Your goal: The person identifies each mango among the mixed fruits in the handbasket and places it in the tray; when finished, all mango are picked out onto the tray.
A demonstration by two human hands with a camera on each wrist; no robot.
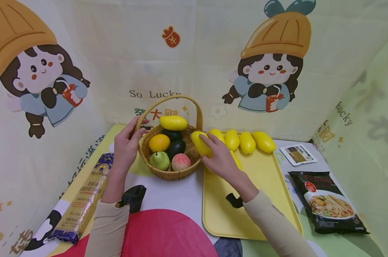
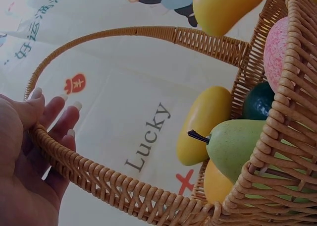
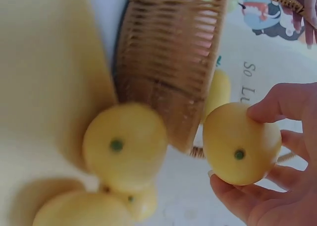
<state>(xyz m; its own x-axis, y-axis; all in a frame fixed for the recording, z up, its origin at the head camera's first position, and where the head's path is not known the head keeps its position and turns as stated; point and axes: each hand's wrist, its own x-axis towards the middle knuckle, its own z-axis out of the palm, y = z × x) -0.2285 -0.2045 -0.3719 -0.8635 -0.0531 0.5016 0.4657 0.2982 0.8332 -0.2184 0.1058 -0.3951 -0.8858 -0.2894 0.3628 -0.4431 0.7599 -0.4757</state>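
Observation:
My right hand [image 1: 220, 157] pinches a yellow mango [image 3: 240, 141] between thumb and fingers, holding it by the right rim of a wicker basket [image 1: 171, 175]. The basket's tall handle [image 2: 114, 181] passes between the thumb and fingers of my left hand [image 1: 124, 146], which holds its left side. Inside the basket are another mango [image 1: 173, 122], an orange fruit [image 1: 159, 143], a green pear [image 1: 159, 160], a pink peach [image 1: 181, 162] and dark avocado-like fruits [image 1: 176, 148].
A yellow tray [image 1: 245, 223] right of the basket bears several more mangoes [image 1: 247, 142] along its far end. Farther right lie a small white packet [image 1: 298, 154] and a black noodle bag [image 1: 328, 203]. A long gold pasta pack [image 1: 83, 200] lies left. Patterned cloth walls surround the table.

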